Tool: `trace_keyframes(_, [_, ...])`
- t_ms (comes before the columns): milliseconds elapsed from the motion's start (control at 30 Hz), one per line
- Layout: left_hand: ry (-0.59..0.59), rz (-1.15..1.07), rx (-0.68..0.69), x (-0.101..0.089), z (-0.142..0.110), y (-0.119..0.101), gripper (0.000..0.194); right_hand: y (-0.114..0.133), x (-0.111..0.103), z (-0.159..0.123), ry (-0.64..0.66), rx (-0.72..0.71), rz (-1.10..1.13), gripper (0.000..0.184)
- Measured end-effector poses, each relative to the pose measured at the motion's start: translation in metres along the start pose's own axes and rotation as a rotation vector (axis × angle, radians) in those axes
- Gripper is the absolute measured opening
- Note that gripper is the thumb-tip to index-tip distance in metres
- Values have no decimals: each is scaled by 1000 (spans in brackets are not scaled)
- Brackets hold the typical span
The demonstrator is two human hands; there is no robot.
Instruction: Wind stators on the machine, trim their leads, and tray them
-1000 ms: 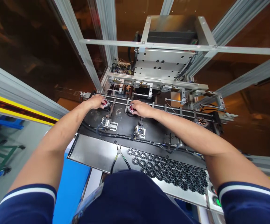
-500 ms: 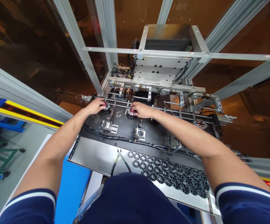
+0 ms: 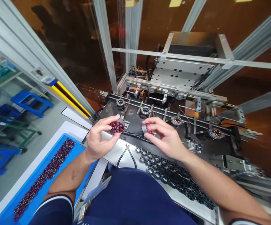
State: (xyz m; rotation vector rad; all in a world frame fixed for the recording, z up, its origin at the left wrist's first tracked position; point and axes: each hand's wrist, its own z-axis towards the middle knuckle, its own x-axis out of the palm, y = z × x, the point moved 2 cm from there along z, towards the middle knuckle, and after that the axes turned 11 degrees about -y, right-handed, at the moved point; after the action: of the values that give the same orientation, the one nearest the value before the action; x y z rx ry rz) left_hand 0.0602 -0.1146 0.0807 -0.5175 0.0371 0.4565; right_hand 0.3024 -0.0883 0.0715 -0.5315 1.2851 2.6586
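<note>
Red-wound ring in each hand, faces turned different ways

Grey metal posts (image 3: 105, 47) frame the machine around its black bed (image 3: 133, 109). At your left, one blue tray (image 3: 76, 153) carries a slanting strip of red-and-black rings (image 3: 50, 170), too tightly packed to count. One steel shelf (image 3: 113, 153) runs before you. Your left hand (image 3: 98, 142) and right hand (image 3: 169, 137) are both up over the near side of the bed, well apart.

One pair of pliers (image 3: 127, 149) lies on the shelf, tips away from you, handles spread towards you; beside it, black rings (image 3: 170, 173) overlap too much to count. On the bed stand two bare round holders (image 3: 145, 111) to the left and two copper-coloured rings (image 3: 176, 121) to the right.

You pinch two wound rings between thumb and fingers: the left ring (image 3: 118, 126) shows you its round face, its axis towards you; the right ring (image 3: 146, 128) stands edge-on, its axis roughly sideways, grey side leftward, red windings rightward.
</note>
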Motion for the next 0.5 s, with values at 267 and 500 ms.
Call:
trace_keyframes(267, [-36, -123, -14, -13, -18, -39, 65, 54, 19, -45, -153, -287, -188, 25])
trace_keyframes(500, [-53, -6, -100, -14, -36, -50, 66, 57, 30, -54, -248, -151, -72, 33])
